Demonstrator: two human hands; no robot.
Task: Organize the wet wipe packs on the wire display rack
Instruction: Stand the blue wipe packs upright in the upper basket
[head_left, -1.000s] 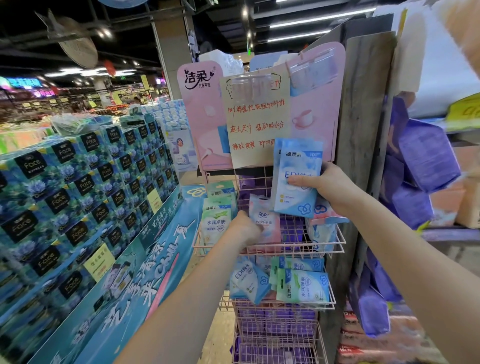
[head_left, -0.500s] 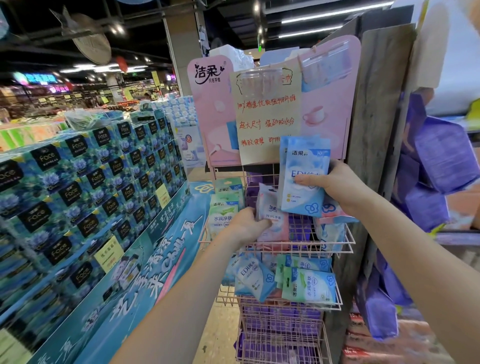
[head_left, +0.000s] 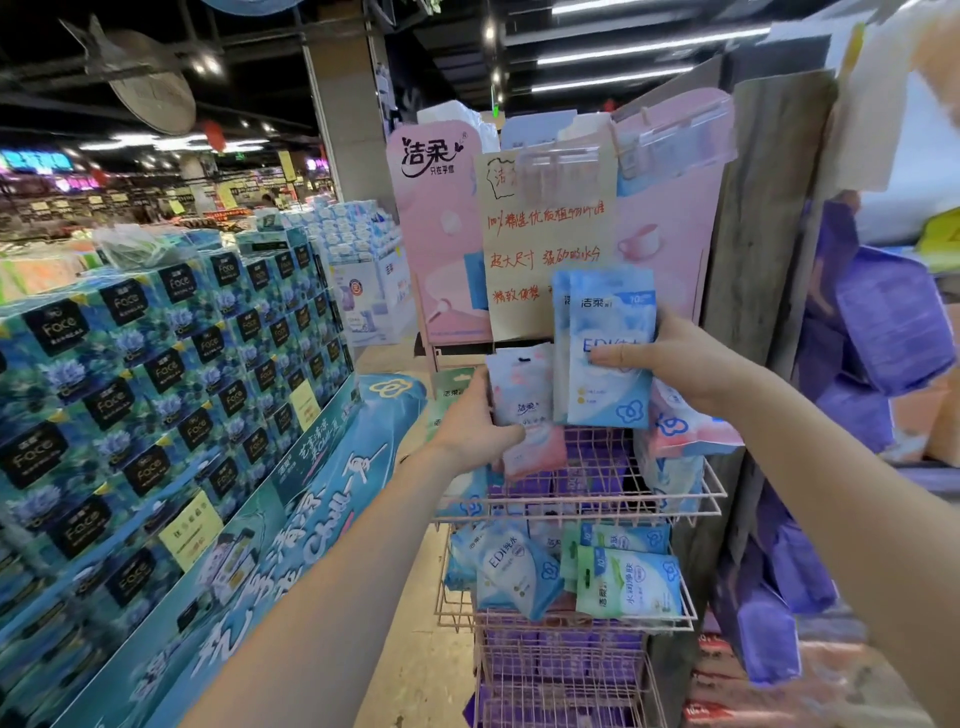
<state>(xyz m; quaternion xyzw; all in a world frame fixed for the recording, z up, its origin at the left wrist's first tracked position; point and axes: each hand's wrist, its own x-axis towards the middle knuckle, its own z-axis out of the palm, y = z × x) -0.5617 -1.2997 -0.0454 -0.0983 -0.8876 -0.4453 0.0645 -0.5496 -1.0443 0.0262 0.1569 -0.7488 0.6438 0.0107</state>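
I count two blue wet wipe packs (head_left: 608, 348) stacked face to face in my right hand (head_left: 675, 358), whose fingers (head_left: 615, 356) are clenched across their front, thumb hidden behind. My left hand (head_left: 470, 423) grips one pink wet wipe pack (head_left: 524, 405), fingers wrapped round its lower edge. The pink pack stands upright just left of the blue pair, touching or nearly touching it. Both are held above the top tier of the pink wire display rack (head_left: 711, 491).

Below my right fingers, that tier holds a slumped pink-and-blue pack (head_left: 685, 426) against its right side; its purple floor shows bare between my hands. On the second tier, beneath both sets of fingers, I make out a blue EDI pack (head_left: 514, 566) leaning left and two green packs (head_left: 628, 582) side by side at the front rail. Right of my right wrist a grey wooden post (head_left: 758, 234) bounds the rack closely; left of my left fingers the aisle floor (head_left: 421, 649) lies open.
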